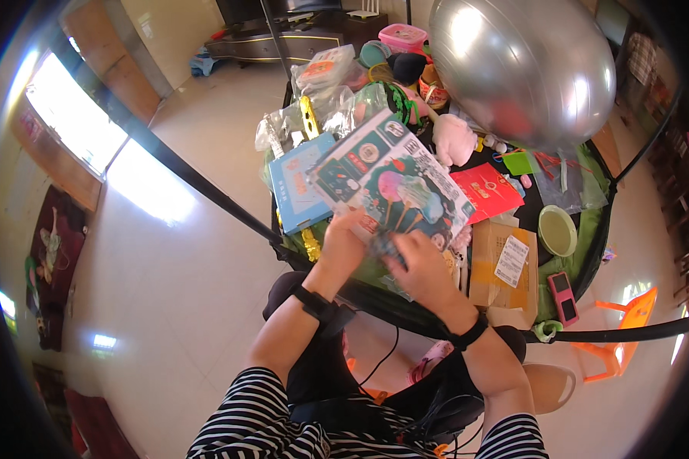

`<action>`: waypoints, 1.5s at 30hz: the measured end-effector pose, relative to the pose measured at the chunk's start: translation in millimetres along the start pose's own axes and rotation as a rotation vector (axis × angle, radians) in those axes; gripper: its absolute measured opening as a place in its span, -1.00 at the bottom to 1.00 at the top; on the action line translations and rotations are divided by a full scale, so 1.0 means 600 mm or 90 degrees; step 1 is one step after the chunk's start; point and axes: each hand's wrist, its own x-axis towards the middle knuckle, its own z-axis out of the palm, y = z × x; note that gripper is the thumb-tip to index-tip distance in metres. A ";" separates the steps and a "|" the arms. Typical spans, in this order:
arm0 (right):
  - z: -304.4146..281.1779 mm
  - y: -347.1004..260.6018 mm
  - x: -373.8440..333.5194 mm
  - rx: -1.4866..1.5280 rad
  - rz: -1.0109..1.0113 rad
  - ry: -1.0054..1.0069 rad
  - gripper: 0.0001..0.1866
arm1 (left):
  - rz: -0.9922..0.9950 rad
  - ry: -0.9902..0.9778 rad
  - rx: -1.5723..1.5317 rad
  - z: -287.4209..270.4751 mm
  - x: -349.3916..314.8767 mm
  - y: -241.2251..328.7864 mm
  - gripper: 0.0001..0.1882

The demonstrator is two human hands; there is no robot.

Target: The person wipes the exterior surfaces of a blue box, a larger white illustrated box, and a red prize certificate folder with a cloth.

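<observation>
While your L hand (350,236) pinches its lower L edge: printed packet (417,183), held up before you, prob. steadied for the other.
R hand (423,269): fingers curled at lower edge; blurred, can't tell what's pinched.
Edges: blue box (292,195) just L, red envelope (488,193) R, black rim (612,335) nearer you.
Room: silver ball (524,73) crowds far R; floor (168,283) stretches L.

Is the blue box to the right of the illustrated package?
No, the blue box lies to the left of the illustrated package.
</observation>
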 end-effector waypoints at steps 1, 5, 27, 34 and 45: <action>-0.004 -0.016 0.001 0.000 0.000 0.001 -0.60 | -0.001 -0.001 0.001 -0.003 -0.001 0.008 -0.54; -0.019 -0.021 0.000 -0.072 -0.072 -0.019 -0.55 | 0.034 0.036 -0.019 -0.007 -0.004 0.023 -0.61; -0.029 0.097 -0.002 -0.194 0.209 0.064 -0.63 | -0.114 0.086 0.003 -0.051 0.005 -0.037 -0.71; -0.013 0.078 -0.001 -0.127 0.244 -0.024 -0.61 | -0.097 0.068 0.074 -0.049 0.002 -0.040 -0.68; 0.009 0.057 0.000 -0.046 0.041 -0.023 -0.47 | -0.175 0.042 0.135 -0.025 -0.018 -0.027 -0.53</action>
